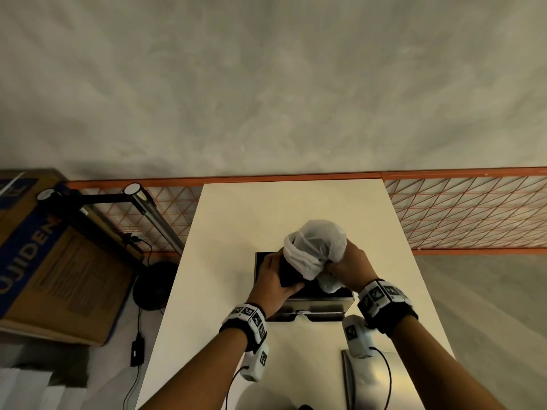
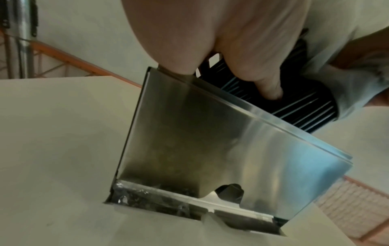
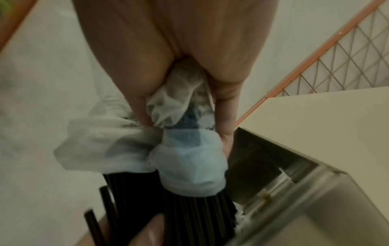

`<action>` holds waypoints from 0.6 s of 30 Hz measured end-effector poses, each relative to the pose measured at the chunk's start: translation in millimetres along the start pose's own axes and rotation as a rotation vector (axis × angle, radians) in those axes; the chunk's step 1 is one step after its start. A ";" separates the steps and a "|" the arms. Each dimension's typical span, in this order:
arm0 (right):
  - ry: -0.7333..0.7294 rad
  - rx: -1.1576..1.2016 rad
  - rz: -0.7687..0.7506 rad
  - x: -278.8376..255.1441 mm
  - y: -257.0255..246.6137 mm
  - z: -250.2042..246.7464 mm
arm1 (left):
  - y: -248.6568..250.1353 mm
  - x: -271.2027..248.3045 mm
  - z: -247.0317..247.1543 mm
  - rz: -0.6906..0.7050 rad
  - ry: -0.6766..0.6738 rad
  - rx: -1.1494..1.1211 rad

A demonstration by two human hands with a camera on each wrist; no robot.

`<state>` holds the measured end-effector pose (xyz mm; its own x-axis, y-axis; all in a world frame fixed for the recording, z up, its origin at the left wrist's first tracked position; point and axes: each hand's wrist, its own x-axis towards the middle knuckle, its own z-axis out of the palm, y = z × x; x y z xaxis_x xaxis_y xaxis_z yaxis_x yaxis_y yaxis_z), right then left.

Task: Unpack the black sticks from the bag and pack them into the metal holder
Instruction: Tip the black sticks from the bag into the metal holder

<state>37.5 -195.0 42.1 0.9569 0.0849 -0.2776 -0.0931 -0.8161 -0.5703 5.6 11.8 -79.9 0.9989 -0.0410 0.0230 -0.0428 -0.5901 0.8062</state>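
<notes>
A bundle of black sticks (image 1: 288, 272) (image 2: 294, 106) (image 3: 189, 213) stands tilted over the open top of the metal holder (image 1: 319, 303) (image 2: 210, 141) (image 3: 315, 191) on the white table (image 1: 236, 232). A thin white plastic bag (image 1: 316, 247) (image 3: 130, 143) covers the bundle's upper end. My left hand (image 1: 275, 282) (image 2: 242, 58) grips the bare lower part of the bundle. My right hand (image 1: 349, 264) (image 3: 179, 66) pinches the bunched bag beside the bundle. The sticks' lower tips are hidden inside the holder.
A flat metal sheet (image 1: 381, 380) lies on the table near me at the right. An orange wire-mesh rack (image 1: 461, 211) runs behind the table. A cardboard box (image 1: 44, 255) and a black lamp arm (image 1: 97, 198) stand at the left.
</notes>
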 end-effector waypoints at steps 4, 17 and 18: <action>0.080 0.055 0.037 2.8 8.9 -5.3 | 0.2 0.6 -1.1 0.031 0.018 0.008; 0.001 -0.103 -0.174 3.5 -12.6 6.8 | -9.5 1.3 1.8 0.076 0.032 0.051; -0.043 -0.142 -0.170 5.6 -14.1 11.8 | -8.8 1.2 2.3 0.081 0.034 0.056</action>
<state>40.9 -176.3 39.5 0.9426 0.2503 -0.2211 0.1114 -0.8598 -0.4984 7.2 15.1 -88.4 0.9922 -0.0639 0.1072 -0.1234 -0.6301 0.7667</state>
